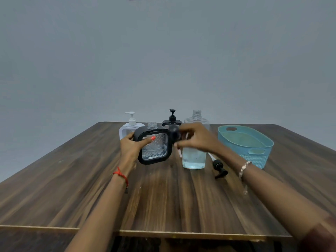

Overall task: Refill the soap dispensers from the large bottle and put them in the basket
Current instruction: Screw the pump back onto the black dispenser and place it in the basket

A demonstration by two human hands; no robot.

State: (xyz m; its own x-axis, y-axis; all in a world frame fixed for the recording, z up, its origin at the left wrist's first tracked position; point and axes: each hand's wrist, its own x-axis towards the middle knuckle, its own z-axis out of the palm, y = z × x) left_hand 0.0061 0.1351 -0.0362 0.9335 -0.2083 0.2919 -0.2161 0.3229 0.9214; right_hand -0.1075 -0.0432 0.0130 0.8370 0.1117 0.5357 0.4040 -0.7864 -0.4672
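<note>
Blurred black pump head (174, 133) at fingers (184, 128) of right hand (196, 138)

Soft, dim, bluish light here, a faint sheen on the table (163, 197) at six o'clock. The right hand (196, 139) is motion-blurred, and the edges bow at nine and three.

basket (261, 151) right of large bottle (194, 157) | loose pump (219, 167) between | dispensers (153, 146) left

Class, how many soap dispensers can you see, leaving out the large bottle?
3: white dispenser at back left; open black dispenser held by the left hand; second black dispenser behind it, partly hidden.
</note>
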